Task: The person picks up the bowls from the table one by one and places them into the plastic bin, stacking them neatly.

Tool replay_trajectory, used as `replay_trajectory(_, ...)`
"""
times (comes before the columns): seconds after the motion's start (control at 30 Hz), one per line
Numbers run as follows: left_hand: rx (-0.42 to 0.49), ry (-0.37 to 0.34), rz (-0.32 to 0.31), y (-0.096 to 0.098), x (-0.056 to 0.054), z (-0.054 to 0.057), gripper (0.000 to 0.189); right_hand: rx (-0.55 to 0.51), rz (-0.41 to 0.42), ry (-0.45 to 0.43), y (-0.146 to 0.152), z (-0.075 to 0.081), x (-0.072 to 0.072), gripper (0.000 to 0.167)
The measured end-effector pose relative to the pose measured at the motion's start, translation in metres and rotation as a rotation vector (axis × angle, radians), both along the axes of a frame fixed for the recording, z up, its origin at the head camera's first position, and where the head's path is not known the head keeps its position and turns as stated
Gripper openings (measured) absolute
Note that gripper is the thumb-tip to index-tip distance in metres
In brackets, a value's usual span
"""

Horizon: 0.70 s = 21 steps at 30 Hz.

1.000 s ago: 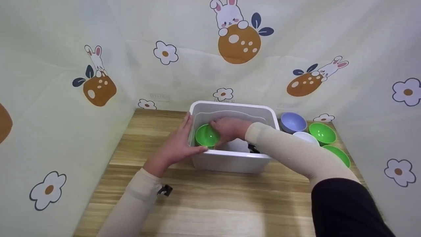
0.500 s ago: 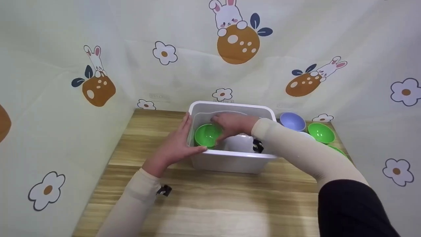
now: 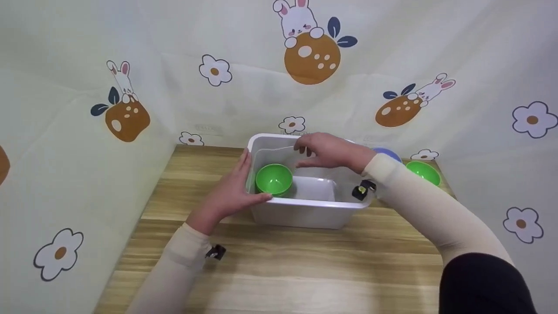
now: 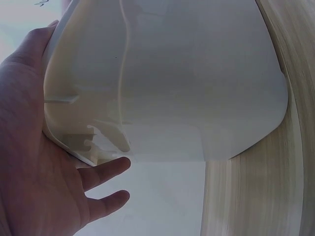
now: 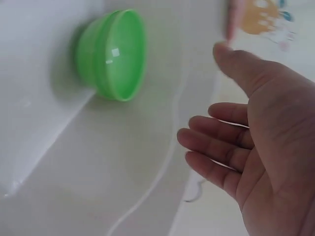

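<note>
A white plastic bin (image 3: pixel 301 216) stands on the wooden table near the back wall. Inside, against its left end, sits a nested stack of green bowls (image 3: pixel 273 179); the right wrist view shows more than one rim on the stack (image 5: pixel 120 54). My left hand (image 3: pixel 226 194) spreads over the bin's front left corner, thumb on the front rim and straight fingers along the left side. Over the bin's back part hovers my right hand (image 3: pixel 329 150), holding nothing. Its fingers are slightly bent and apart from the bowls in the right wrist view.
Right of the bin, a blue bowl (image 3: pixel 388 152) and a green bowl (image 3: pixel 423 172) rest on the table (image 3: pixel 283 270), partly hidden by the right arm. A cloth wall (image 3: pixel 244 104) with rabbit and flower prints encloses the back and sides.
My right hand has left the green bowls and risen up and to the right. The bowls stay at the bin's left end. My left hand keeps its place on the bin.
</note>
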<state>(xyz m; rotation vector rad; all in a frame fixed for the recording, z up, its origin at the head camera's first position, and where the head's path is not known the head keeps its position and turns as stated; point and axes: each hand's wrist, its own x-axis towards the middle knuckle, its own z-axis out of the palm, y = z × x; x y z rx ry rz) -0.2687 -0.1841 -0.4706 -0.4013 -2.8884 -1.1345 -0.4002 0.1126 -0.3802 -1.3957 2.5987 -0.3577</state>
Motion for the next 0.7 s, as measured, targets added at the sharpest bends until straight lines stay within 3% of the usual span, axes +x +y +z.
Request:
replay_trajectory(0.3, -0.015, 0.008, -0.02, 0.003, -0.002, 0.001, 0.14, -0.223, -0.086, -0.02, 0.056, 0.008, 0.032, 0.038)
replay_trajectory(0.47, -0.028, 0.018, -0.022, 0.002, -0.001, 0.001, 0.141, -0.327, -0.108, -0.01, 0.085, 0.003, 0.051, 0.035)
replay_trajectory(0.7, -0.011, 0.014, -0.018, -0.001, 0.001, 0.002, 0.14, -0.469, -0.19, 0.002, 0.126, -0.017, 0.08, 0.03)
